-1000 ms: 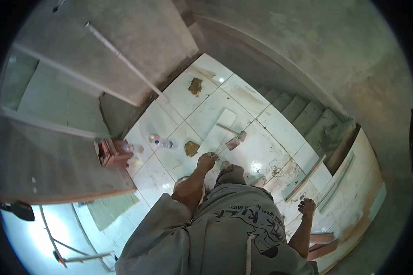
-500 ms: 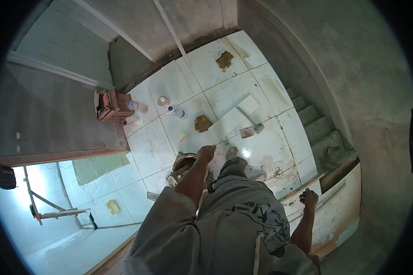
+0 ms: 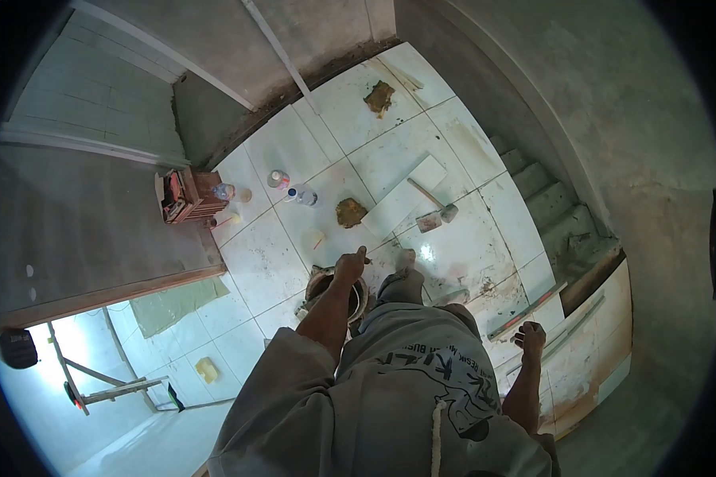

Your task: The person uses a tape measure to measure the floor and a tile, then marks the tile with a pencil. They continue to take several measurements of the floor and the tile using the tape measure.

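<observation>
My left hand (image 3: pixel 350 265) is closed, held over a round bucket (image 3: pixel 361 300) by my feet. Whatever its fingers may grip is too small to make out. The bucket is partly hidden behind my left forearm. Off to the right, my right hand (image 3: pixel 531 336) hangs with loosely curled, slightly parted fingers and nothing visible in them. Nearest to it is a long, thin straight bar (image 3: pixel 525 312) with a red edge. Ahead of my foot, a mallet (image 3: pixel 429 196) rests with its handle across a pale tile strip (image 3: pixel 406 195).
Brown clumps (image 3: pixel 350 212) lie on the tiled floor, with plastic bottles (image 3: pixel 302 195) beyond. A wooden box (image 3: pixel 195 195) stands against the left wall. Concrete steps (image 3: pixel 549 199) drop away at the right. A doorway opens at lower left, showing a wooden frame (image 3: pixel 119 389).
My left hand has shifted slightly left and down, and more of the bucket shows. The fingers of my right hand have loosened. The whole view has shifted a little.
</observation>
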### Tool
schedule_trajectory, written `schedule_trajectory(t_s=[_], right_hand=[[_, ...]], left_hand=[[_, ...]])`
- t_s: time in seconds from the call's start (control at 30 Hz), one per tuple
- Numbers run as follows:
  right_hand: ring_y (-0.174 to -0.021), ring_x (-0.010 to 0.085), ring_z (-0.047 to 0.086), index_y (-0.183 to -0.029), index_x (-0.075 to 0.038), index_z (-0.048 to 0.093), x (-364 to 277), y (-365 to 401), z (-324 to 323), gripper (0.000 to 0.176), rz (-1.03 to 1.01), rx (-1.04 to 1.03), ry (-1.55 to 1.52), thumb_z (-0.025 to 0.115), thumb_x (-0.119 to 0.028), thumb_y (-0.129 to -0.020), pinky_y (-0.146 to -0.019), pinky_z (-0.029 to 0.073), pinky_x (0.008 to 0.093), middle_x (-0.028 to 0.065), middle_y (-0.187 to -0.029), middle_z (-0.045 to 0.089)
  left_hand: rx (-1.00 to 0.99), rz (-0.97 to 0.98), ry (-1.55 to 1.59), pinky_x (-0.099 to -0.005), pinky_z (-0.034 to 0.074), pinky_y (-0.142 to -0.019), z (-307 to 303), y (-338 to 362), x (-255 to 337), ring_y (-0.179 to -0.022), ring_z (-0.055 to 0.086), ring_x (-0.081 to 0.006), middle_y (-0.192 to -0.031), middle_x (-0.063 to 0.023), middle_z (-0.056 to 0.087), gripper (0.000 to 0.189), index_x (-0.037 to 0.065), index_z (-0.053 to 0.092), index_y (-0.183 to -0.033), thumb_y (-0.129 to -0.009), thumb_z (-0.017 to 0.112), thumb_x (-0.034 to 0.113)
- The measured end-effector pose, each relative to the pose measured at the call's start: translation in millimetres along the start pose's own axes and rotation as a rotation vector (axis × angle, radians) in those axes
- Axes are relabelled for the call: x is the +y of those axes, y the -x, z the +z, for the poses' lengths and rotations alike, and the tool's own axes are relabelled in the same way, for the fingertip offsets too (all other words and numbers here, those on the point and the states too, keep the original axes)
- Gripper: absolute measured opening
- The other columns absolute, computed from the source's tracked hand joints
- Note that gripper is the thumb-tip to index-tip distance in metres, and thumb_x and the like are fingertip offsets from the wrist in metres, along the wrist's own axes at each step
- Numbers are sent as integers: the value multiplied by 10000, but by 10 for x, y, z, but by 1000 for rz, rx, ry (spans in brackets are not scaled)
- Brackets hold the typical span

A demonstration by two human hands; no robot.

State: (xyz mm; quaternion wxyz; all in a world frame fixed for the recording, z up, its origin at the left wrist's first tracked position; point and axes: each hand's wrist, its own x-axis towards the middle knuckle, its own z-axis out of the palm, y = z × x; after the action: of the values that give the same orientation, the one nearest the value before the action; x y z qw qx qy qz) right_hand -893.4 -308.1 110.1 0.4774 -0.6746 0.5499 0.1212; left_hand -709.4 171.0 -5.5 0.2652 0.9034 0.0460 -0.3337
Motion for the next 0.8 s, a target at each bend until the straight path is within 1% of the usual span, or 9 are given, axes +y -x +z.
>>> schedule_trajectory(t_s=[0.17, 0.2, 0.23, 0.27, 0.33, 0.43, 0.5, 0.63, 0.8], right_hand=[[-536, 149, 576, -761, 8, 596, 233, -1, 23, 267, -63, 16, -12, 582, -258, -789, -447, 456, 285, 68, -627, 567], [-525, 205, 587, -627, 5, 603, 454, -184, -43, 305, -319, 30, 402, 560, -265, -761, -483, 467, 360, 116, -573, 574], [-554, 295, 604, -609, 11, 616, 486, -253, -51, 313, -576, 77, 1050, 524, -260, -735, -552, 472, 413, 195, -616, 603], [-646, 378, 616, -642, 6, 634, 218, -52, -40, 287, -154, 95, 468, 510, -236, -732, -622, 477, 438, 247, -708, 617], [-635, 325, 617, -751, 10, 626, 511, -269, -64, 243, -238, 266, 506, 549, -219, -742, -609, 488, 404, 204, -711, 631], [-614, 263, 631, -860, 2, 612, 551, -262, 50, 266, -119, 418, 263, 575, -242, -763, -581, 504, 373, 157, -741, 652], [-687, 285, 644, -920, 7, 608, 590, -190, 169, 303, -84, 491, 197, 574, -254, -768, -646, 513, 380, 169, -812, 661], [-1012, 341, 565, -1004, 11, 591, 444, 131, 108, 367, 63, 325, 209, 587, -265, -763, -873, 438, 388, 212, -1033, 611], [-972, 356, 581, -1013, -3, 599, 466, 286, -17, 374, 95, 379, -3, 552, -325, -828, -836, 452, 398, 228, -964, 624]], left_hand=[[-58, 153, -522, -424, 494, -650, 131, -374, -236, -709, 647, -323, -798, -129, 662, 577, 162, 451, -1265, -782, 582, 449], [-37, 198, -505, -407, 494, -636, 169, -441, -347, -684, 651, -301, -779, -123, 660, 646, 164, 451, -1269, -732, 629, 476], [38, 576, -651, -425, 490, -644, 284, -618, -715, -660, 648, -288, -699, -118, 648, 659, 171, 447, -1276, -726, 632, 481], [7, 432, -281, -423, 488, -632, 292, -710, -857, -650, 646, -280, -615, -110, 626, 584, 164, 483, -1225, -743, 617, 465], [-137, -61, 273, -388, 489, -553, 27, -496, -391, -666, 639, -272, -621, -124, 628, 288, 84, 567, -854, -773, 606, 358], [-15, 409, 141, -330, 488, -603, 78, -631, -662, -663, 624, -229, -805, -153, 649, 312, 36, 603, -1012, -797, 560, 258], [15, -98, 389, -300, 471, -560, -167, -430, -243, -630, 590, -190, -840, -139, 624, 320, -9, 582, -995, -796, 530, 236], [-112, -232, 393, -276, 401, -474, -462, -284, 294, -634, 562, -142, -802, -52, 550, 304, 31, 572, -898, -828, 516, 321], [-148, -296, 242, -280, 386, -489, -460, -538, 821, -661, 571, -145, -818, -35, 544, 360, 50, 565, -946, -843, 496, 388]])
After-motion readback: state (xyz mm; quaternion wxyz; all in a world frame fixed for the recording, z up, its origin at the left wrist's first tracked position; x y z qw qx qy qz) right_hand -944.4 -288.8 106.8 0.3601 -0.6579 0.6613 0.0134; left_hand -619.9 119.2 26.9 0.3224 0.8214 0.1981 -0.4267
